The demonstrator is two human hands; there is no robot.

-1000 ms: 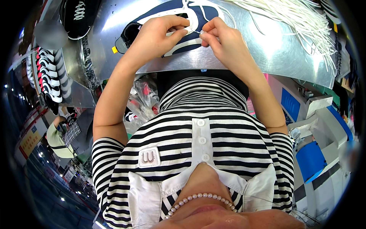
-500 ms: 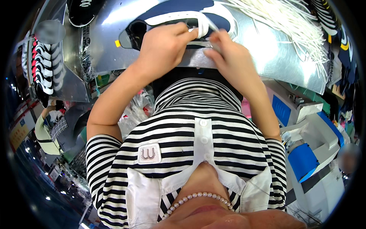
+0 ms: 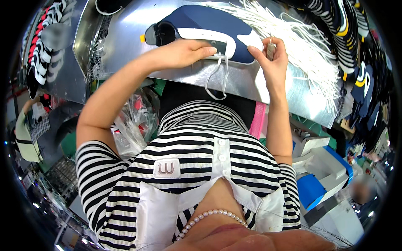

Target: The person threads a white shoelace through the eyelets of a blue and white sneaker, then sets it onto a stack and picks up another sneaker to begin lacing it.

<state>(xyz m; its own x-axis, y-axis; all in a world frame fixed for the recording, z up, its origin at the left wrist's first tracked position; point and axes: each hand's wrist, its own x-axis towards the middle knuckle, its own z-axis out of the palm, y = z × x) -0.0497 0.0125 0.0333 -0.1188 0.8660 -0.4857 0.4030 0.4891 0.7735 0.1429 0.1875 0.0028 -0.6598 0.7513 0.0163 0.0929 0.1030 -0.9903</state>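
Observation:
A navy shoe upper with white trim lies sideways on the metal table, its black-lined opening toward the left. My left hand pinches its near edge by the white eyelet strip, thumb on top and the other fingers partly hidden. From there a white shoelace hangs in a loose loop over the table's front edge. My right hand is at the upper's right end, its thumb tip close to the white trim. A small grey-brown piece, perhaps a tool handle, sits in its curled fingers.
Many loose white laces spread over the right of the metal table. Rows of shoe uppers hang at the far right, and others stand at the left. A blue-and-white machine stands to my right; plastic bags lie below left.
My hands have moved apart, the right one going right. The lace, blurred between them before, now hangs in a slack loop. The left hand lies flatter along the upper's edge.

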